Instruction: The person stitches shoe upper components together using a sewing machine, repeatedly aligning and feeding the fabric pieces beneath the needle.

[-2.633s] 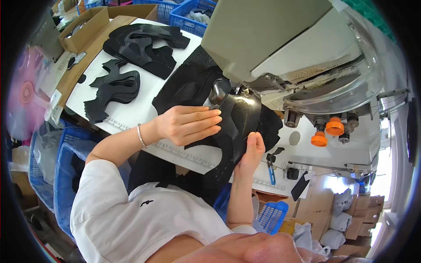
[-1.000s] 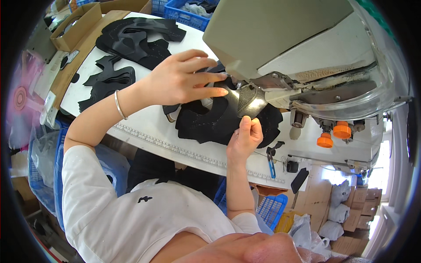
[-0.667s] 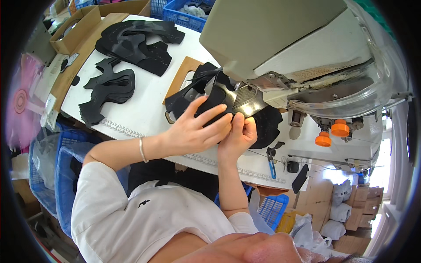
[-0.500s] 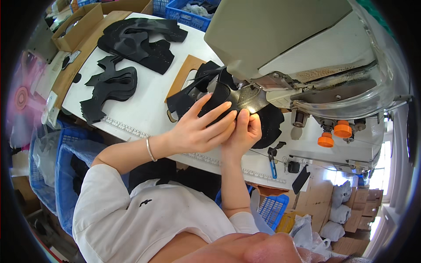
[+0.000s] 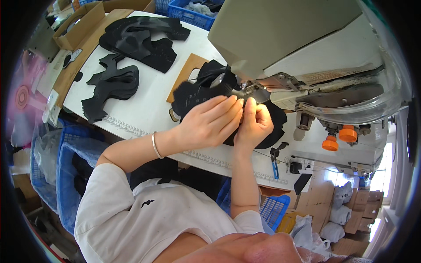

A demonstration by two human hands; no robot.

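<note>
Under the head of a sewing machine (image 5: 289,48) lies a black shoe-upper piece (image 5: 188,97), partly hidden by my fingers. Its near edge is pinched at the lit needle area by my right hand (image 5: 254,127), thumb and index finger pressed together. From the left, my left hand (image 5: 210,122) reaches over the same piece with its fingers held together. Those fingertips meet the edge beside my right fingertips, and the left thumb is hidden. More black material (image 5: 276,120) shows to the right, behind my right hand.
Stacked black cut pieces (image 5: 115,83) and a larger pile (image 5: 140,41) lie on the white table at left. A blue-handled cutter (image 5: 275,168) rests near the front edge. Orange knobs (image 5: 347,133) jut from the machine. Blue bins (image 5: 66,184) stand below left.
The fingers of my left hand, spread before, have come together at the edge. My right hand has moved slightly right. The black piece has shifted and covers more of the shiny metal plate.
</note>
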